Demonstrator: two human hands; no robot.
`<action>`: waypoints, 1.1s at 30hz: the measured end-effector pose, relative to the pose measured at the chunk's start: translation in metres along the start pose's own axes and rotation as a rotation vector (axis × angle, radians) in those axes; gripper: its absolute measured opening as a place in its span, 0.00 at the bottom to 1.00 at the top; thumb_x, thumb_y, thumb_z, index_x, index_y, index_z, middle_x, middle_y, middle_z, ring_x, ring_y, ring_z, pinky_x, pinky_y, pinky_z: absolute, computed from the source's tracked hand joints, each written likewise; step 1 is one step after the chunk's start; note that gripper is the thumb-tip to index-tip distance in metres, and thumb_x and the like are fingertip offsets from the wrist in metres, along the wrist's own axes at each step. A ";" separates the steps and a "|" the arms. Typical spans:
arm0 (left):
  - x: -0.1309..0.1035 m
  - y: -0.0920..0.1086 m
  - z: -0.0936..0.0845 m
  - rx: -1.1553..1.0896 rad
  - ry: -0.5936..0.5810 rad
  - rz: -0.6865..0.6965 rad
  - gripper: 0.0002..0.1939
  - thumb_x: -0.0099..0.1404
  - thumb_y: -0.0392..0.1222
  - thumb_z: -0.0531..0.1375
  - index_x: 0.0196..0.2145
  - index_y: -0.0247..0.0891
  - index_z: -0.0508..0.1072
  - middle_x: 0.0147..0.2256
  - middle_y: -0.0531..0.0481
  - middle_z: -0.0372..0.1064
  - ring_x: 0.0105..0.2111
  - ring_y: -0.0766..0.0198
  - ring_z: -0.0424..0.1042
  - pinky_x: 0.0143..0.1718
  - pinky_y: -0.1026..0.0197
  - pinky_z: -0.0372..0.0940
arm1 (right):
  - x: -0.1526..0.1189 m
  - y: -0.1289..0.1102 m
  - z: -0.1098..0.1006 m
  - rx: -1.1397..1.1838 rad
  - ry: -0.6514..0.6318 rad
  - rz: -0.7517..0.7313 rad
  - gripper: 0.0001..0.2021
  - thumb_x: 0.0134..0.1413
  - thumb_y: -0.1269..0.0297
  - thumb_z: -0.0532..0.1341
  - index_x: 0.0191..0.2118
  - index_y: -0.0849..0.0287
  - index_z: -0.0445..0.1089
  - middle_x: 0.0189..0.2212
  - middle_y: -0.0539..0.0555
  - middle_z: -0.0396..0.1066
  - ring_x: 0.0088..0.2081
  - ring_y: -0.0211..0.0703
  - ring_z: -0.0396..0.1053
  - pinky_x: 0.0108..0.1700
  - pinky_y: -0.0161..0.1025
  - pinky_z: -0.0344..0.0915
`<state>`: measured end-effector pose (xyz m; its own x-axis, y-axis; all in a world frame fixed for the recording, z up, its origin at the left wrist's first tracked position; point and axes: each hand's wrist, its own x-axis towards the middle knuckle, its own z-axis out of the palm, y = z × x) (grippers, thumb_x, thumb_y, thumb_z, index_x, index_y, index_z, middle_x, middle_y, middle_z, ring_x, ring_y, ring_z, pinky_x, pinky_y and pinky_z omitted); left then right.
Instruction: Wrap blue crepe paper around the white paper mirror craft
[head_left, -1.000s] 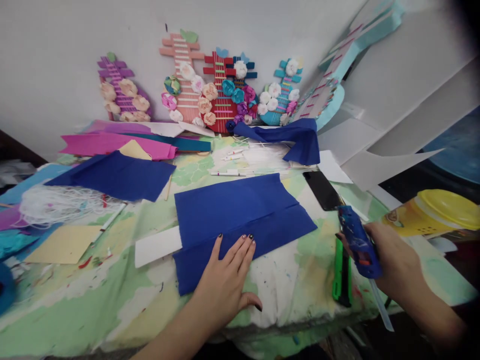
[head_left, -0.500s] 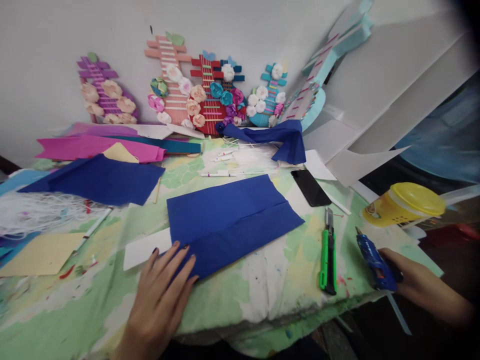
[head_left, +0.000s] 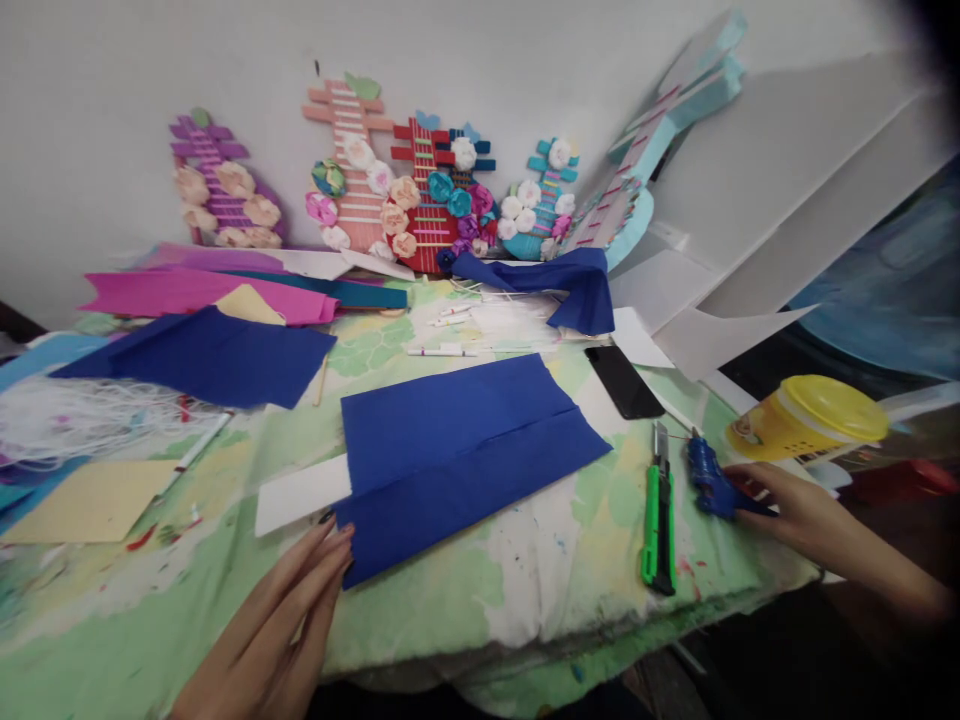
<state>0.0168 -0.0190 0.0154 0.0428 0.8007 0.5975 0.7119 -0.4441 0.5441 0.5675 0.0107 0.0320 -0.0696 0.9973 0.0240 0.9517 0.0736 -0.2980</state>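
A blue sheet (head_left: 465,450) with a lengthwise crease lies at the middle of the table, its left edge over a white card (head_left: 300,494). My left hand (head_left: 281,610) is at the sheet's lower left corner, fingertips on its edge, fingers stretched out and holding nothing. At the right, my right hand (head_left: 795,510) has its fingers on the handle of a blue glue gun (head_left: 711,478), which is at the table's right side with its nozzle pointing away. Between sheet and glue gun lies a green cutter (head_left: 659,520).
Behind the cutter lies a black phone (head_left: 624,382); a yellow-lidded tub (head_left: 810,420) stands at the right. More blue paper (head_left: 202,355) and white strings (head_left: 82,420) lie at the left. Flower-decorated guitar shapes (head_left: 427,200) lean on the wall.
My left hand has slid left and down, off most of the blue sheet. My right hand has moved the glue gun left and farther onto the table. The view has shifted slightly.
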 end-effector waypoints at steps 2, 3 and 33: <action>0.005 0.007 0.002 0.012 0.031 -0.040 0.16 0.62 0.38 0.60 0.48 0.48 0.73 0.48 0.52 0.71 0.48 0.56 0.71 0.57 0.51 0.63 | 0.002 0.004 0.002 -0.095 0.063 -0.068 0.14 0.44 0.62 0.64 0.40 0.53 0.69 0.38 0.64 0.73 0.38 0.56 0.72 0.39 0.49 0.66; 0.007 0.010 0.003 0.022 0.049 -0.058 0.15 0.62 0.38 0.60 0.47 0.48 0.74 0.48 0.52 0.72 0.48 0.57 0.71 0.57 0.51 0.63 | 0.004 0.002 0.002 -0.145 0.110 -0.112 0.15 0.43 0.62 0.65 0.41 0.53 0.69 0.39 0.65 0.73 0.39 0.58 0.72 0.41 0.51 0.65; 0.015 -0.007 0.015 -0.173 0.007 -0.815 0.19 0.55 0.57 0.59 0.30 0.36 0.72 0.25 0.50 0.71 0.24 0.65 0.69 0.25 0.64 0.64 | 0.153 -0.155 0.065 0.039 -0.019 0.048 0.26 0.46 0.50 0.62 0.48 0.62 0.64 0.38 0.61 0.73 0.38 0.53 0.71 0.39 0.44 0.66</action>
<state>0.0234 0.0017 0.0116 -0.4440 0.8958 -0.0196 0.3998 0.2177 0.8904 0.3900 0.1523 0.0198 -0.0297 0.9995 -0.0093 0.9419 0.0249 -0.3349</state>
